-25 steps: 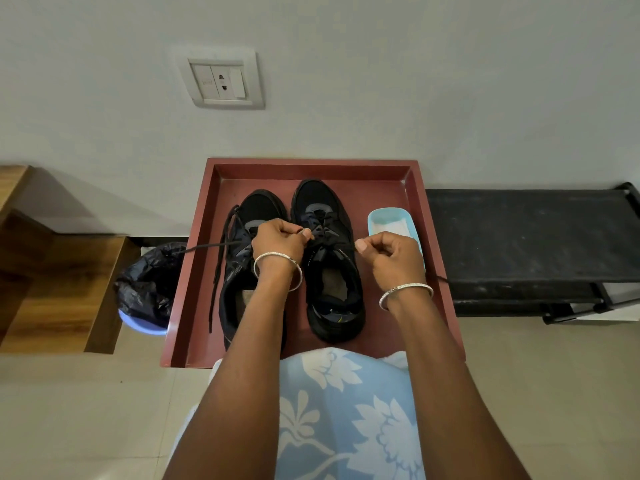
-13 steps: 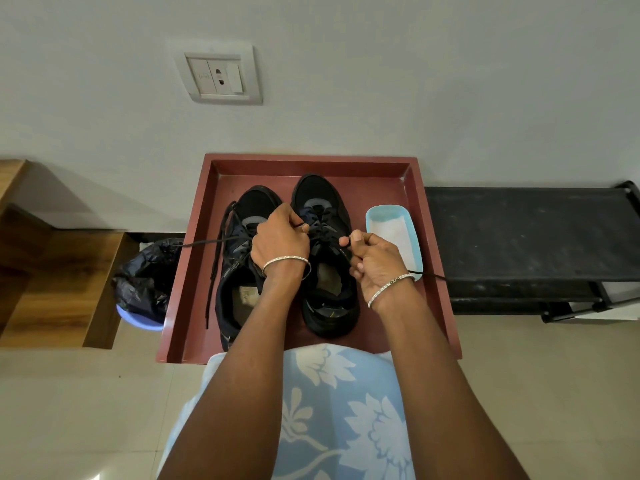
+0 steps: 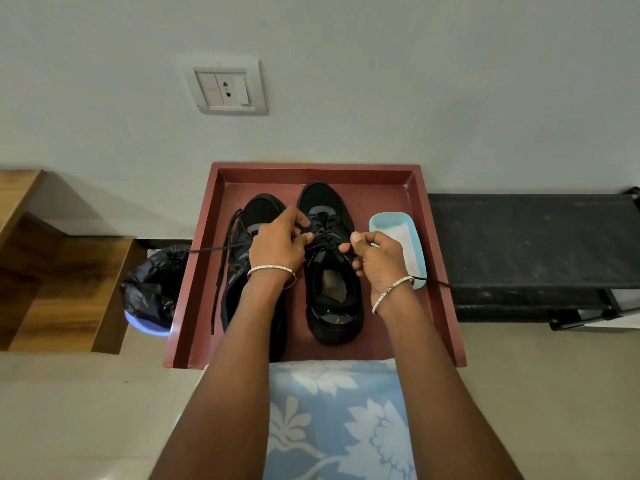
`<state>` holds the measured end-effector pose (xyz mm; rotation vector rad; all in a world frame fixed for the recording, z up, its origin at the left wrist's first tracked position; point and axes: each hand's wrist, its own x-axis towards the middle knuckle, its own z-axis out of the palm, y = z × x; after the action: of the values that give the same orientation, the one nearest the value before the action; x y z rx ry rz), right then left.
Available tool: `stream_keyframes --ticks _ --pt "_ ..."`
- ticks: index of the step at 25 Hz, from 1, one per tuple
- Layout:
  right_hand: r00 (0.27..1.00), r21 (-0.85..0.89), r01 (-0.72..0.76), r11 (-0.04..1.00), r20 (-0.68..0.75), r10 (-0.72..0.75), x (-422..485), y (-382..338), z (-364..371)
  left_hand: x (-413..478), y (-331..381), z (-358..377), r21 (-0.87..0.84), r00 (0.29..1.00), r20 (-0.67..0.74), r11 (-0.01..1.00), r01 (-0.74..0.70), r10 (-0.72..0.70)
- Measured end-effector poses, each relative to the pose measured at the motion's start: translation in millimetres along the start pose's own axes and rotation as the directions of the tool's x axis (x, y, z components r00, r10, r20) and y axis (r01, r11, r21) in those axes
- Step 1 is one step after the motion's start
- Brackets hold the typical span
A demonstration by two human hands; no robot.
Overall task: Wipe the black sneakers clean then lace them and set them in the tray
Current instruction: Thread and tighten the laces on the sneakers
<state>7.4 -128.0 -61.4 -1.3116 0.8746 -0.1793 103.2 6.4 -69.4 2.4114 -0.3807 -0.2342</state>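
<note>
At 12 o'clock from the person's lap, inside the red tray [image 3: 194, 306], both black sneakers are set side by side, toes to the wall. The right sneaker [image 3: 332, 306] is being laced. One end of its lace [image 3: 214, 250] is pinched by the left hand [image 3: 277, 244] at the upper eyelets, and the other end is gripped betw. thumb & forefinger of the right hand [image 3: 379, 261].

Lace tails are drawn out to 9 o'clock, over the tray rim toward the black-bagged bin [image 3: 152, 285], and to 3 o'clock past the blue dish [image 3: 415, 258] w/ a white wipe in it. The left sneaker [image 3: 263, 209] is partly hidden under the left wrist. Its own lace hangs loose on its 9 o'clock side, so it is judged not yet done.

Risks, as judged:
- One tail could be left too short for a bow by an uneven pull.
- The dish could be snagged or shifted by the 3 o'clock tail.
- An eyelet could be skipped, since several are covered by the left hand.
</note>
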Motion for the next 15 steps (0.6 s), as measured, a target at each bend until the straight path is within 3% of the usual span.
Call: stream_keyframes --ticks 3,5,8,11,13,15 --pt "0.998 -0.12 0.058 0.991 0.005 -0.057 -4 3 -7 -1 -6 -17 0.062 0.956 0.195 0.97 -0.235 0.22" --pt "0.988 -0.304 0.154 0.94 0.06 -0.142 -6 7 -11 -1 -9 -23 0.111 0.934 0.291 0.962 -0.25 0.209" --pt "0.96 -0.598 0.267 0.756 0.236 -0.152 -11 13 -9 0 -5 -24 0.092 0.947 0.249 0.968 -0.232 0.203" --pt "0.949 -0.755 0.313 0.576 0.219 -0.228 -8 12 0 -1 7 -15 -0.192 0.956 0.294 0.98 0.049 0.01" --pt "0.954 -0.777 0.279 0.564 0.16 -0.252 -4 7 1 -1 14 -8 -0.39 0.909 0.369 0.855 0.341 -0.194" --pt "0.958 -0.796 0.259 0.547 0.141 -0.248 -1 6 2 0 21 -5 -0.496 0.834 0.415 0.678 0.543 -0.364"
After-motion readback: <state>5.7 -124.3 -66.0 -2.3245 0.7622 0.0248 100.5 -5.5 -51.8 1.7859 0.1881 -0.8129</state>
